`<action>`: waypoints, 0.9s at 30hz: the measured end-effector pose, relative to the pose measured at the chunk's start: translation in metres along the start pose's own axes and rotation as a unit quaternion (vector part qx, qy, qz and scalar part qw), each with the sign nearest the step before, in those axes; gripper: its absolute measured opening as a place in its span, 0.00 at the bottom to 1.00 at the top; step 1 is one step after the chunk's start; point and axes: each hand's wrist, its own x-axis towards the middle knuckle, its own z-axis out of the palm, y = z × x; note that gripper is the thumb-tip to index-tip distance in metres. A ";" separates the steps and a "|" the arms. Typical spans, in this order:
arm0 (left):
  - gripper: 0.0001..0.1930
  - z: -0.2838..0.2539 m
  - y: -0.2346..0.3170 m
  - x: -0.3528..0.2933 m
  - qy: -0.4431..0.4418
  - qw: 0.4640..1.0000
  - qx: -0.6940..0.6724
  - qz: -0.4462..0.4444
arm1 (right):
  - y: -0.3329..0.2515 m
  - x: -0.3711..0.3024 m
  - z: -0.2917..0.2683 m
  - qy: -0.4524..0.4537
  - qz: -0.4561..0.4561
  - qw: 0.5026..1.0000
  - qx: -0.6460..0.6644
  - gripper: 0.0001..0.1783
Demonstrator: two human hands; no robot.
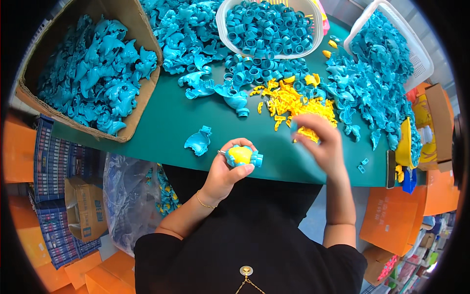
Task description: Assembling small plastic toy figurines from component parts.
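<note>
My left hand (223,174) is closed around a small plastic toy body (240,155), turquoise with a yellow middle and a short round neck at its right end. A thin metal-looking pin sticks out at its left side. My right hand (320,142) is raised in front of the yellow pile and blurred by motion. Its thumb and forefinger are bent toward each other, with a small blue piece (293,126) between their tips, too smeared to name. A single turquoise half shell (199,141) lies on the green table (161,122), left of my left hand.
Small yellow plastic parts (289,104) are heaped beyond my right hand. A white tub (222,34) of turquoise rings stands behind them. Turquoise shells fill a cardboard box (147,103) at left and a white basket (423,59) at right. Two small blue pieces (363,165) lie near the right edge.
</note>
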 end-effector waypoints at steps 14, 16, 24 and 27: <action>0.25 0.013 -0.008 -0.007 -0.009 0.999 -0.033 0.033 | -0.024 -0.052 0.057 0.022 -0.051 0.993 0.106 0.20; 0.25 0.017 -0.014 -0.011 -0.016 0.998 -0.001 0.064 | -0.023 -0.058 0.057 0.025 -0.053 0.992 0.112 0.20; 0.30 0.007 -0.007 -0.019 -0.082 0.957 0.182 0.208 | -0.023 -0.069 0.066 0.017 -0.023 0.962 0.272 0.19; 0.31 -0.001 0.003 -0.016 -0.090 0.958 0.179 0.205 | -0.030 -0.064 0.065 0.012 -0.036 0.974 0.223 0.19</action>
